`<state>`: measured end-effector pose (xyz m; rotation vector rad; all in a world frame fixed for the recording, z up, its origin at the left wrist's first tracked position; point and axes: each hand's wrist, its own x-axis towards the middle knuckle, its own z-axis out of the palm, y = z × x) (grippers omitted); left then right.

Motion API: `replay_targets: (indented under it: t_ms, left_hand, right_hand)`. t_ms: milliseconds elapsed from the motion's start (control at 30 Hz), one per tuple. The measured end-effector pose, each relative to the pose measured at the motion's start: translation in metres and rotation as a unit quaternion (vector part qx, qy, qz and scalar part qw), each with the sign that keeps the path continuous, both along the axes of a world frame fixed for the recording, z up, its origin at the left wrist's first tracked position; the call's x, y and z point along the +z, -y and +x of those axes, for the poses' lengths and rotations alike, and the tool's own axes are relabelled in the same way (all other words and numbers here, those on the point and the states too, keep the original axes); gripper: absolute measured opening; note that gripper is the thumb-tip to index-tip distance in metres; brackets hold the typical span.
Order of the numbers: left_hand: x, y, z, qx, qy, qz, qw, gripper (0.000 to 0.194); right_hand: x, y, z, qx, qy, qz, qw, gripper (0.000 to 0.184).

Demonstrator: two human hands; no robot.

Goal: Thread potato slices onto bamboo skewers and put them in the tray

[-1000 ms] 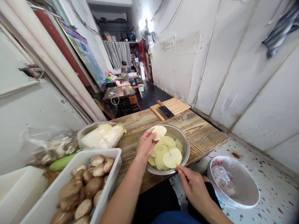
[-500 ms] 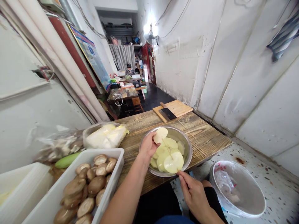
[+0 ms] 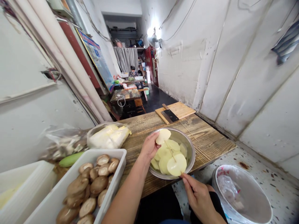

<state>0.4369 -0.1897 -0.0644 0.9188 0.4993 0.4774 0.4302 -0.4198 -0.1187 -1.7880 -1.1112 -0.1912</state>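
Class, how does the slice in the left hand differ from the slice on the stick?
The upper slice is pinched by the left hand; the lower slice is threaded on the stick, held by the right hand. The upper slice is nearer the far rim of the bowl, the lower slice its near rim. Both are pale, thin and rounded.

The potato slice [image 3: 177,165] looks smooth, the bowl [image 3: 191,154] glossy metal.

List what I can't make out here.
All in the head view:
Lower end of the skewer: hidden by the right hand.
Floor of the bowl: under pale slices.
Near end of the mushroom tray: cut off by bottom edge.
What the distant person does: too small.
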Motion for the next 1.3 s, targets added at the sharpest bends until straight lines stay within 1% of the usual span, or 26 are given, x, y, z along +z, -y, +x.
replay_targets:
  t_ms: [100,267,433,600,700,900,1067,1300]
  left_hand:
    - [0.001,0.000,0.000,0.001,0.000,-0.008,1.000,0.026]
    - [0.003,0.001,0.001,0.002,-0.001,0.025,1.000,0.025]
    - [0.008,-0.002,0.000,0.006,-0.006,0.008,1.000,0.020]
    - [0.010,-0.006,-0.001,-0.020,-0.015,0.008,1.000,0.022]
    - [0.010,-0.007,-0.002,-0.028,-0.016,0.000,0.999,0.019]
    - [0.004,-0.011,0.000,-0.049,-0.030,-0.026,0.998,0.019]
    - [0.001,-0.014,-0.001,-0.064,-0.037,-0.005,0.997,0.023]
    - [0.009,-0.012,-0.007,-0.105,-0.036,0.019,0.994,0.025]
  right_hand:
    - [-0.001,0.000,0.001,0.003,0.000,-0.003,1.000,0.029]
    - [-0.003,-0.001,0.002,-0.002,0.007,0.007,1.000,0.029]
    - [-0.004,-0.001,0.002,-0.003,0.022,0.023,0.999,0.029]
    - [-0.003,-0.001,0.002,-0.007,0.019,0.021,1.000,0.029]
    - [-0.003,-0.002,0.002,-0.005,0.020,0.023,1.000,0.029]
    - [-0.007,0.000,0.002,-0.009,0.020,0.023,0.999,0.028]
    - [-0.008,0.000,0.001,-0.015,0.031,0.032,0.999,0.026]
    - [-0.004,0.000,-0.002,-0.009,0.027,0.024,0.999,0.029]
